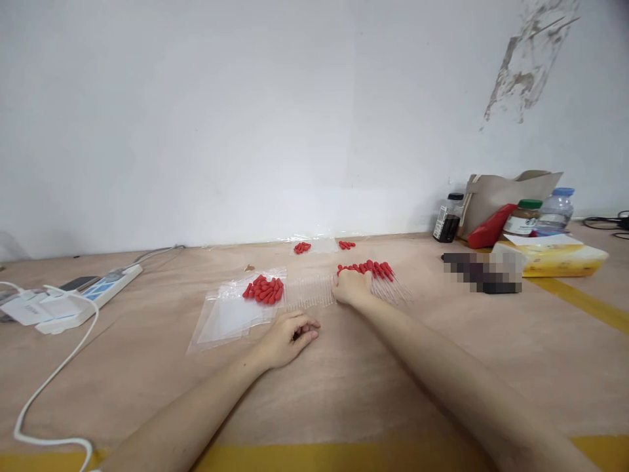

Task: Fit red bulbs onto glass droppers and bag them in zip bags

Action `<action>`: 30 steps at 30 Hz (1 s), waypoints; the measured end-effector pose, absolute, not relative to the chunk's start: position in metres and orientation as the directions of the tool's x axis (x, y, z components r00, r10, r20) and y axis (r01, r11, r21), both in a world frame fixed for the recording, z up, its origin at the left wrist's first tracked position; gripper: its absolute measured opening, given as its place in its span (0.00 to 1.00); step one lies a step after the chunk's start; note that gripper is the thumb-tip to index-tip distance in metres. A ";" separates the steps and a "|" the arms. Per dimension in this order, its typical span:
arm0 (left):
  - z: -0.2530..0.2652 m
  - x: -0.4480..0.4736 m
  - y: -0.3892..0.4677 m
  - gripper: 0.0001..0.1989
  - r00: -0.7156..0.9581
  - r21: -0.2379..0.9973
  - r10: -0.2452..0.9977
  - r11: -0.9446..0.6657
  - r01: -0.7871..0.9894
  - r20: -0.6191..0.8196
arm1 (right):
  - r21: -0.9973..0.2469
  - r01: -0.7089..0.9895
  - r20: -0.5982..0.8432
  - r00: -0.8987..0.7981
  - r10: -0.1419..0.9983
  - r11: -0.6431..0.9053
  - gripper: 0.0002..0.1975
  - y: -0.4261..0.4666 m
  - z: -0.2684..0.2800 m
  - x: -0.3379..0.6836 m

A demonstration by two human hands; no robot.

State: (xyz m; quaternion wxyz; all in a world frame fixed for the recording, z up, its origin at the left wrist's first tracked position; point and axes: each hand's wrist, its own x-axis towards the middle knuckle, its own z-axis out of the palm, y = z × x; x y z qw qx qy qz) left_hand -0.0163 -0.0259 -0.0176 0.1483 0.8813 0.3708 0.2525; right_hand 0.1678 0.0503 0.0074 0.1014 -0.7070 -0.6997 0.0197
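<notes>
My right hand is closed at the near end of a row of red-bulbed droppers; its fingertips and whatever they grip are hidden behind the hand. Just left of it lies a row of clear thin dropper tubes without bulbs, side by side. My left hand rests on the table below these tubes, fingers loosely curled, thumb apart, holding nothing. Beyond it, a pile of loose red rubber bulbs lies on clear plastic bags.
Two small groups of red bulbs lie near the wall. At left are a white power strip and a white cable. To the right stand a dark bottle, a jar, a grey bag and a yellow tissue pack.
</notes>
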 end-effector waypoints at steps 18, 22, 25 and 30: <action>-0.015 -0.064 0.026 0.07 0.166 0.006 0.741 -0.224 0.975 0.650 | -0.050 0.981 0.357 -0.159 0.920 0.189 0.13 -0.006 0.003 0.203; -0.019 -0.062 0.031 0.06 0.196 0.010 0.730 -0.267 0.964 0.655 | -0.042 0.970 0.405 -0.201 0.892 0.238 0.11 -0.026 -0.014 0.229; -0.019 -0.060 0.030 0.05 0.192 0.031 0.712 -0.287 0.957 0.676 | -0.142 0.952 0.430 -0.187 0.883 0.271 0.10 -0.027 -0.021 0.238; -0.009 -0.050 0.007 0.05 0.223 0.083 0.667 -0.395 0.915 0.711 | -0.311 0.854 0.525 -0.210 0.825 0.416 0.11 -0.020 -0.031 0.244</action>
